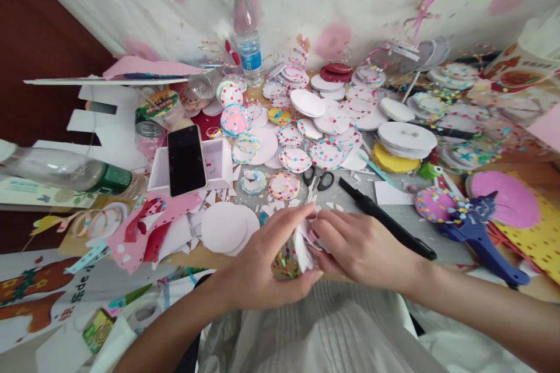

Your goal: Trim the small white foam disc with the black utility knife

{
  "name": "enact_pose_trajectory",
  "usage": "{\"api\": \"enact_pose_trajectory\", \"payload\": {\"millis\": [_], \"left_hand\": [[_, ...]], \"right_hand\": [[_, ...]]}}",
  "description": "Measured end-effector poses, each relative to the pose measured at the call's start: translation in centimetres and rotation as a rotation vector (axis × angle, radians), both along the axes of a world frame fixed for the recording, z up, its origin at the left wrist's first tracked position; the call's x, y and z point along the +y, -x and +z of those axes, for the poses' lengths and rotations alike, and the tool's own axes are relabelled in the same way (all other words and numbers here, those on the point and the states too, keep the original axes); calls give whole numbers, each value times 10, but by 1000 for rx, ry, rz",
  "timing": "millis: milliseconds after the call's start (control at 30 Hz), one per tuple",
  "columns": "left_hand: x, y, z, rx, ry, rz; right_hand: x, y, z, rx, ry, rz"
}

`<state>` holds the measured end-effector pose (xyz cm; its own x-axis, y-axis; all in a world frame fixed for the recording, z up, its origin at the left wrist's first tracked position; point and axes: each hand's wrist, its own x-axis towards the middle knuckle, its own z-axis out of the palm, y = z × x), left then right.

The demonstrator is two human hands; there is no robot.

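Both of my hands meet at the table's near edge around a small white paper piece (303, 245) with coloured dots on its lower part. My left hand (262, 262) wraps round it from the left, thumb and fingers curled. My right hand (359, 245) pinches its upper edge from the right, fingers pressed together. Just beyond my hands lie black-handled scissors (318, 179) and a black glue gun (385, 218). White foam discs (227, 227) lie to the left of my left hand.
The table is crowded with decorated and plain round discs (326, 154). A phone (186, 160) rests on a white box, a water bottle (246, 35) stands at the back, another bottle (65, 172) lies at left. A blue tool (476, 230) and pink disc (503, 198) sit at right.
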<state>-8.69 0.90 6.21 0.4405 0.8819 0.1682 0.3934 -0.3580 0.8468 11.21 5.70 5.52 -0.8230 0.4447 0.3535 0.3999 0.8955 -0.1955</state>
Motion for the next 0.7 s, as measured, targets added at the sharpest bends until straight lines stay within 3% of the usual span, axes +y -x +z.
{"api": "enact_pose_trajectory", "payload": {"millis": [133, 367, 467, 600, 700], "left_hand": [[-6, -3, 2, 42, -114, -13], [-9, 1, -3, 80, -118, -112], [-7, 3, -3, 103, -156, -151], [-7, 2, -5, 44, -132, -150], [-8, 1, -6, -107, 92, -31]], "right_hand": [[-2, 3, 0, 25, 7, 32], [-4, -1, -6, 49, 293, 140], [-2, -3, -8, 48, 340, 185], [4, -5, -8, 61, 227, 169], [11, -7, -4, 27, 32, 139]]}}
